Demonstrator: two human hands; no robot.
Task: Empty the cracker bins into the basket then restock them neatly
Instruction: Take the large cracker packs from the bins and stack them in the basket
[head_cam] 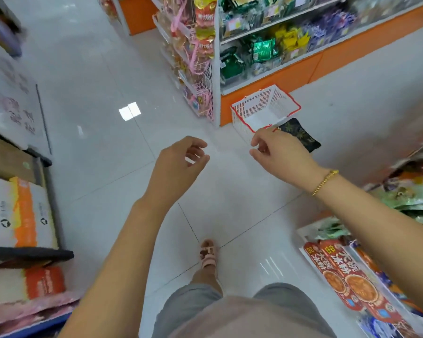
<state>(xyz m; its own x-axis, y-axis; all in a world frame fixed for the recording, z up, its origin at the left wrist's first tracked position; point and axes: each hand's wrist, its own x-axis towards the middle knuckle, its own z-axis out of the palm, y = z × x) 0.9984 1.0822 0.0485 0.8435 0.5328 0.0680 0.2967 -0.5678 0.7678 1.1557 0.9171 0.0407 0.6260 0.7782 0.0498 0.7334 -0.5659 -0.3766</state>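
Both hands are out front and empty. The left hand (178,162) has loosely curled fingers holding nothing. The right hand (275,148) is the same, thumb and forefinger close but nothing visibly pinched.

The basket (244,118) sits on the floor against the orange shelf base (274,87), looks empty, and its long axis runs parallel to that base. A dark packet (300,135) lies just beside its near-right corner.

Key relation: the basket is ahead and to the right, and the right hand is much nearer. Its fingertips overlap the basket's near corner by the red handle (266,128); I can't tell if they touch. The left hand is well apart from the basket, to its left.

Snack shelves (405,203) are on the near right of the basket; I can't tell which are the cracker bins. Emptying doesn't look started.
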